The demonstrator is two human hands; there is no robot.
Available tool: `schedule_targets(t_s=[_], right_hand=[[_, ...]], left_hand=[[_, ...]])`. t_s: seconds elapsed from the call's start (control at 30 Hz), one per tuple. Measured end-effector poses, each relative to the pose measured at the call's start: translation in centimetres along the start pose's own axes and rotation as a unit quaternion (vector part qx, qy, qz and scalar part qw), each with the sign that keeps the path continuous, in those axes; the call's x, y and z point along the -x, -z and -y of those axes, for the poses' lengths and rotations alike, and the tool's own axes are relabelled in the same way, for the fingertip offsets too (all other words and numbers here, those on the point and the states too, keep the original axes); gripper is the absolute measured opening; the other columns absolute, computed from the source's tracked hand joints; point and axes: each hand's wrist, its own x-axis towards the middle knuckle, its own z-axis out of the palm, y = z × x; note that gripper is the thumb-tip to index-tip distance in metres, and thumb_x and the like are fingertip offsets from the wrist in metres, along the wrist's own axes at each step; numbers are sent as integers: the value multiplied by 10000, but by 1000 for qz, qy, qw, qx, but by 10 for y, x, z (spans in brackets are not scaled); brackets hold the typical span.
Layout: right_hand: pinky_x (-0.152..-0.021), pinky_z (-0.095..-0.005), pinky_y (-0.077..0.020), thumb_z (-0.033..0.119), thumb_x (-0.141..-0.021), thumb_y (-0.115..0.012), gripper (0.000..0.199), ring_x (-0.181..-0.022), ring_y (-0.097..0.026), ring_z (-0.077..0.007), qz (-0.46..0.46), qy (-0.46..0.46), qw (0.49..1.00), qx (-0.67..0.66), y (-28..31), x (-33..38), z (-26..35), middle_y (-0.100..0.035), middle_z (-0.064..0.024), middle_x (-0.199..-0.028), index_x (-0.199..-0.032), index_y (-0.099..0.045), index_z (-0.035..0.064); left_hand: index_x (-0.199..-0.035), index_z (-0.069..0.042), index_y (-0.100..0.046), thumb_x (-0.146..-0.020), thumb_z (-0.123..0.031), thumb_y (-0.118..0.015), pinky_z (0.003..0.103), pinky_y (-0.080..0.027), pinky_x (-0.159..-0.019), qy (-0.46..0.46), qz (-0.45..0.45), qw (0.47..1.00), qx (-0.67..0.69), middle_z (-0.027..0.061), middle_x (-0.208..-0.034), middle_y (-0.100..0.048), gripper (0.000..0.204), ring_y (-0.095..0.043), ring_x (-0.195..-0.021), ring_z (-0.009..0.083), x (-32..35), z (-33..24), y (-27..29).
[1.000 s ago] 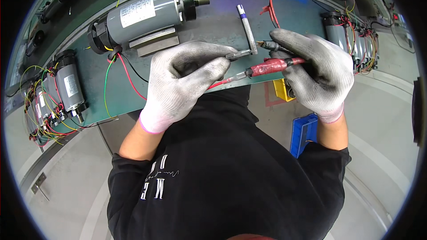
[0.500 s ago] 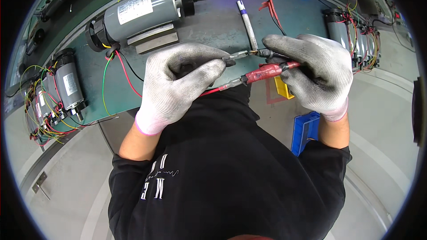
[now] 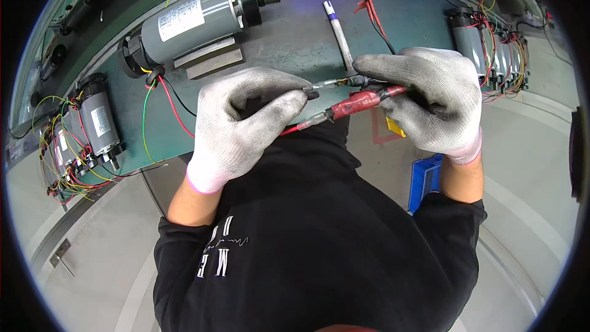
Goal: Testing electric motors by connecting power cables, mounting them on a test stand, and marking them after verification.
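Observation:
My left hand, in a grey-white work glove, pinches a black wire whose clear-sleeved connector sticks out to the right between thumb and forefinger. Facing it, my right hand, gloved alike, grips a black-taped lead and a red-taped lead. The two black-side ends meet or nearly touch; whether they are joined I cannot tell. Below them, a clear-sleeved connector on a red wire runs into the red-taped lead. A grey cylindrical motor with red, black and green wires lies behind my left hand.
Under the motor is a metal block. A white marker pen lies on the green bench, beside red cables. More motors stand left and right. Blue and yellow bins sit below the bench edge.
My right hand has moved slightly left, bringing the leads a little closer to my left hand. Both hands keep their grip. The whole view has shifted slightly.

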Motion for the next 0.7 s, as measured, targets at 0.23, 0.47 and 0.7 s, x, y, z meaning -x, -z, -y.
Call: schedule_targets(t_s=[0.23,0.47,0.7], right_hand=[[-638,-362,-557,-3,-638,-769,489,-677,-717,-299,1,-10,1000,-17,0,5,-9,-773,-156,-842,-1124,-811,-36],[-633,-360,-555,-25,-622,-781,500,-672,-715,-295,-14,4,1000,-20,5,5,-15,-763,-156,-828,-1120,-818,-19],[-611,-369,-540,-31,-612,-788,492,-646,-699,-292,-4,4,1000,-23,1,3,-16,-747,-144,-799,-1104,-814,-22]], left_hand=[[-1058,11,-830,-945,-48,-748,283,-564,-787,-18,5,998,-67,100,-936,-798,152,-725,-844,131,-6,-2,-4],[-1043,15,-827,-939,-50,-749,292,-565,-761,-34,-10,997,-67,105,-931,-796,145,-731,-817,142,-8,-2,-7],[-1027,23,-818,-936,-48,-751,287,-557,-728,-15,1,997,-78,96,-890,-784,134,-724,-790,130,-11,-7,-8]])
